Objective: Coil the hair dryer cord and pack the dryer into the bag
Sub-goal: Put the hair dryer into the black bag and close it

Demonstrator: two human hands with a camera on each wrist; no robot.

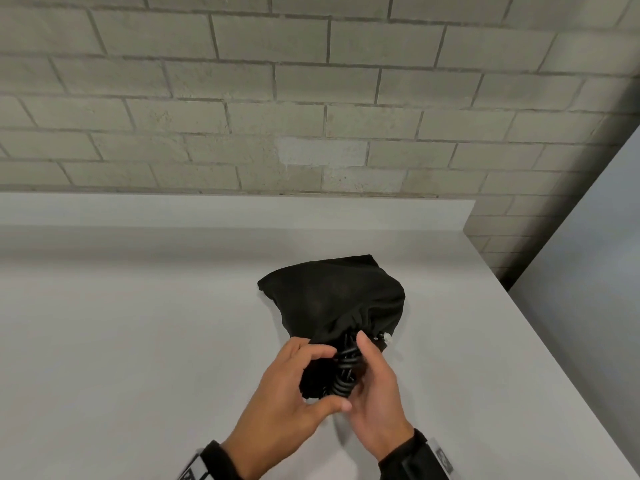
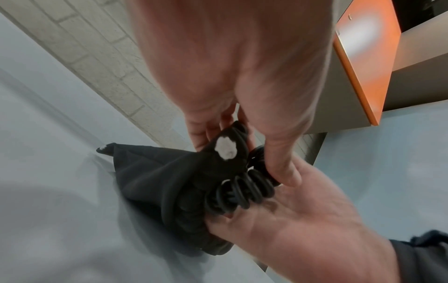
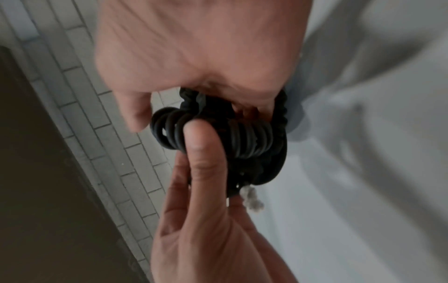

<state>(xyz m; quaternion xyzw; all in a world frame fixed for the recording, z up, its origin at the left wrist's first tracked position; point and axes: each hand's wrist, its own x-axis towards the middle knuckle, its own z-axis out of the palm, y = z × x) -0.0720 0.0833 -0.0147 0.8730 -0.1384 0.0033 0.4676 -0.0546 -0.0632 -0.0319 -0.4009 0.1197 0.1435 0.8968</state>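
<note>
A black drawstring bag (image 1: 332, 296) lies bulging on the white counter (image 1: 138, 341), its mouth toward me. The dryer itself is hidden inside. Black spiral cord (image 1: 344, 368) sticks out of the mouth. My left hand (image 1: 294, 375) pinches the bag's gathered rim, thumb pressed on the coils. My right hand (image 1: 374, 382) curls round the cord from the right, index finger stretched along the rim. In the left wrist view my left hand (image 2: 230, 57) grips the bag (image 2: 150, 172) above the cord (image 2: 242, 189). In the right wrist view my right hand (image 3: 194, 47) wraps the cord (image 3: 242, 137).
A white drawstring knot (image 1: 387, 338) hangs at the bag's mouth on the right. A grey brick wall (image 1: 311, 98) backs the counter. The counter's right edge (image 1: 554, 358) drops off near the bag. An orange-edged panel (image 2: 358, 67) stands beyond.
</note>
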